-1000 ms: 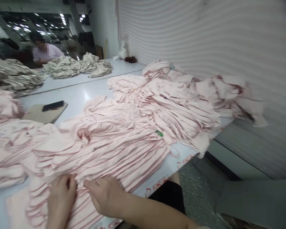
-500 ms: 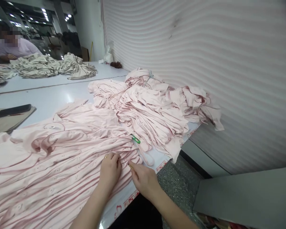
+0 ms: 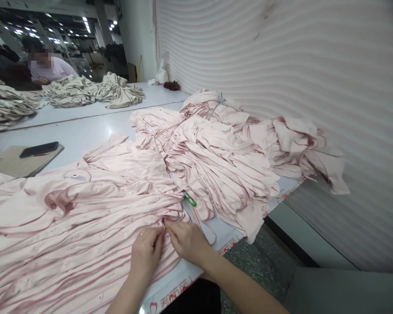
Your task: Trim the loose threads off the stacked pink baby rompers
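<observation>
Pale pink buttoned garments [image 3: 94, 226] lie in long overlapping folds across the near part of the table. My left hand [image 3: 147, 248] rests on their right end with thumb and fingers pinched on the cloth. Right beside it, my right hand [image 3: 187, 240] is also closed, its fingertips meeting the left ones at a small gathered fold. Whether a tiny item sits between the fingertips is hidden. Just beyond the right hand lies a small green looped object [image 3: 190, 199], at the garments' edge with a thin pink strip curving below it.
More pink garments [image 3: 212, 161] are heaped to the right, with a bundle [image 3: 212, 104] tied by a bluish strip behind. A phone [image 3: 39, 149] lies on brown card [image 3: 11, 162] at left. Grey-green garments [image 3: 72, 90] and a person [image 3: 52, 67] are across the table. A quilted wall covering [image 3: 281, 65] borders the right.
My right hand has moved left to meet the left hand, and both now pinch the cloth together. The view has turned slightly left, shifting the background to the right.
</observation>
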A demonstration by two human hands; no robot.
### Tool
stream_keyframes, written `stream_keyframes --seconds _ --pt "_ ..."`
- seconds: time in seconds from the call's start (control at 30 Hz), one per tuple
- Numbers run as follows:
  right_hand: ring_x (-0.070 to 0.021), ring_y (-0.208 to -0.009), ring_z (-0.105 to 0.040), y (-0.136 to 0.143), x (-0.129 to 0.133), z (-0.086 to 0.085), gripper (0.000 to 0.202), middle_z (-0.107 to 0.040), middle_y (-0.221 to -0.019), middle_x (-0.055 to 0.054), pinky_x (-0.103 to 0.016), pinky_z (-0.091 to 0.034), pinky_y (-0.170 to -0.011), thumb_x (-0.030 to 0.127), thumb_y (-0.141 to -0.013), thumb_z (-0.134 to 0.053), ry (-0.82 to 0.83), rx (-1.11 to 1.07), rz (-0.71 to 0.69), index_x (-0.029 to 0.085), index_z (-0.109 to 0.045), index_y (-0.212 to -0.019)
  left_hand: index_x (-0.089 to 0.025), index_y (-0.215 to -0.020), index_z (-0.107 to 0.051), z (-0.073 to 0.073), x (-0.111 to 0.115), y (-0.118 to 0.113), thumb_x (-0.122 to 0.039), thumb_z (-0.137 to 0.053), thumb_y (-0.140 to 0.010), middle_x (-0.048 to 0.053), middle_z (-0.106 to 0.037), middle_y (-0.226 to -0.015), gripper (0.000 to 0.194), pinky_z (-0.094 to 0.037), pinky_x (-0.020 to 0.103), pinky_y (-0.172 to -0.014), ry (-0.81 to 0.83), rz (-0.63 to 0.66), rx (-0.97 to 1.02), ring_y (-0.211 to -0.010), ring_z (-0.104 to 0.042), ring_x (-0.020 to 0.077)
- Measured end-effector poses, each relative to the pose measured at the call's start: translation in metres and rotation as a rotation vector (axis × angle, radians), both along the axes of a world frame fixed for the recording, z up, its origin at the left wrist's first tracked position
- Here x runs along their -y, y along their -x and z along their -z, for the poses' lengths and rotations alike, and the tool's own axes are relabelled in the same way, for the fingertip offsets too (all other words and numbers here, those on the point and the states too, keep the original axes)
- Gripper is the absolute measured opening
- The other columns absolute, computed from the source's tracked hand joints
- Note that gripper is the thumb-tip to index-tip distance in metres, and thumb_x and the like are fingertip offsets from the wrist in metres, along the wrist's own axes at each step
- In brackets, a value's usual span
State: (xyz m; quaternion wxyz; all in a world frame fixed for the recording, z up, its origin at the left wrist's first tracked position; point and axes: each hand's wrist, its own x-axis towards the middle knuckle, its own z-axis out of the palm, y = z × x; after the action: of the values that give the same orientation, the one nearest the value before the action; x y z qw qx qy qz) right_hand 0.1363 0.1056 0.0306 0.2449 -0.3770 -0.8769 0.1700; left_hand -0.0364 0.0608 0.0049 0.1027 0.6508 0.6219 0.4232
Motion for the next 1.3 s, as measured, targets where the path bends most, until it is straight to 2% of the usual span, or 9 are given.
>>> stream_keyframes --seconds 0.17,0.3,0.4,0.5,0.7,0.83,1.03,1.17,1.3 --pt "-0.0188 -0.075 -0.068 -0.015 -0.005 -0.016 0.039 -0.073 -0.088 -0.006 -0.026 -0.048 -0.066 0.016 -0.089 -0.044 0.067 -0.057 -0.108 0.017 -0.062 -0.123 -0.022 -0.094 -0.067 -0.004 0.005 -0.002 -0.046 -0.051 -0.09 0.003 -0.072 -0.088 0.029 -0.053 0.03 -0.072 0.257 -0.16 0.272 -0.079 -0.067 0.0184" --pt "-0.0174 -0.067 -0.065 -0.025 -0.002 -0.018 0.037 -0.07 -0.077 -0.004 -0.026 -0.044 -0.06 0.014 -0.086 -0.044 0.042 -0.07 -0.142 0.016 -0.063 -0.118 -0.021 -0.09 -0.068 -0.007 0.0 0.0 -0.05 -0.055 -0.085 0.005 -0.072 -0.091 0.032 -0.052 0.033 -0.08 0.321 -0.126 0.348 -0.087 -0.066 0.0209" --pt "-0.0181 -0.061 -0.061 -0.024 -0.001 -0.013 0.038 -0.067 -0.072 -0.004 -0.028 -0.041 -0.055 0.014 -0.085 -0.044 -0.073 -0.041 -0.166 0.013 -0.063 -0.118 -0.02 -0.088 -0.069 -0.012 -0.005 0.002 -0.051 -0.056 -0.084 0.004 -0.071 -0.082 0.034 -0.053 0.031 -0.072 0.377 -0.091 0.383 -0.076 -0.065 0.019" --pt "-0.0189 -0.06 -0.059 -0.02 0.0 -0.012 0.044 -0.065 -0.072 -0.005 -0.029 -0.039 -0.054 0.014 -0.084 -0.047 -0.148 0.039 -0.145 0.012 -0.06 -0.125 -0.019 -0.086 -0.069 -0.017 -0.006 0.002 -0.05 -0.058 -0.083 0.004 -0.071 -0.078 0.033 -0.053 0.029 -0.066 0.341 -0.118 0.404 -0.071 -0.065 0.018" --pt "-0.0187 -0.058 -0.056 -0.017 -0.003 -0.013 0.046 -0.063 -0.071 -0.007 -0.029 -0.038 -0.054 0.016 -0.085 -0.049 -0.245 0.093 -0.08 0.008 -0.059 -0.129 -0.024 -0.089 -0.07 -0.01 0.006 -0.006 -0.04 -0.06 -0.085 0.004 -0.071 -0.089 0.02 -0.053 0.031 -0.078 0.187 -0.173 0.229 -0.086 -0.065 0.0189" --pt "-0.0186 -0.058 -0.057 -0.021 -0.012 -0.017 0.045 -0.065 -0.072 -0.005 -0.029 -0.038 -0.053 0.016 -0.083 -0.049 -0.158 0.047 -0.15 0.012 -0.061 -0.126 -0.023 -0.091 -0.069 -0.008 0.01 -0.01 -0.045 -0.061 -0.084 0.005 -0.07 -0.09 0.025 -0.052 0.032 -0.078 0.246 -0.232 0.33 -0.086 -0.064 0.0193" --pt "-0.0173 -0.06 -0.06 -0.024 -0.019 -0.019 0.042 -0.066 -0.072 -0.002 -0.027 -0.04 -0.054 0.015 -0.084 -0.048 -0.042 -0.015 -0.193 0.017 -0.061 -0.123 -0.02 -0.089 -0.06 -0.018 0.001 -0.01 -0.052 -0.057 -0.085 -0.002 -0.058 -0.069 0.033 -0.044 0.023 -0.056 0.416 -0.222 0.615 -0.061 -0.053 0.0126" --pt "-0.02 -0.061 -0.061 -0.012 -0.013 -0.005 0.044 -0.067 -0.075 -0.006 -0.029 -0.042 -0.055 0.017 -0.083 -0.052 -0.148 0.062 -0.171 0.012 -0.06 -0.127 -0.021 -0.091 -0.065 -0.018 0.002 -0.011 -0.045 -0.055 -0.088 0.002 -0.066 -0.076 0.027 -0.049 0.027 -0.064 0.384 -0.136 0.374 -0.069 -0.06 0.0157" --pt "-0.0235 -0.061 -0.064 0.0 -0.006 0.002 0.047 -0.068 -0.078 -0.01 -0.032 -0.043 -0.053 0.016 -0.082 -0.055 -0.112 0.205 -0.137 0.007 -0.058 -0.128 -0.023 -0.106 -0.066 -0.01 0.019 -0.018 -0.022 -0.054 -0.09 0.004 -0.073 -0.093 0.02 -0.051 0.032 -0.078 0.07 -0.085 -0.23 -0.084 -0.066 0.0183"
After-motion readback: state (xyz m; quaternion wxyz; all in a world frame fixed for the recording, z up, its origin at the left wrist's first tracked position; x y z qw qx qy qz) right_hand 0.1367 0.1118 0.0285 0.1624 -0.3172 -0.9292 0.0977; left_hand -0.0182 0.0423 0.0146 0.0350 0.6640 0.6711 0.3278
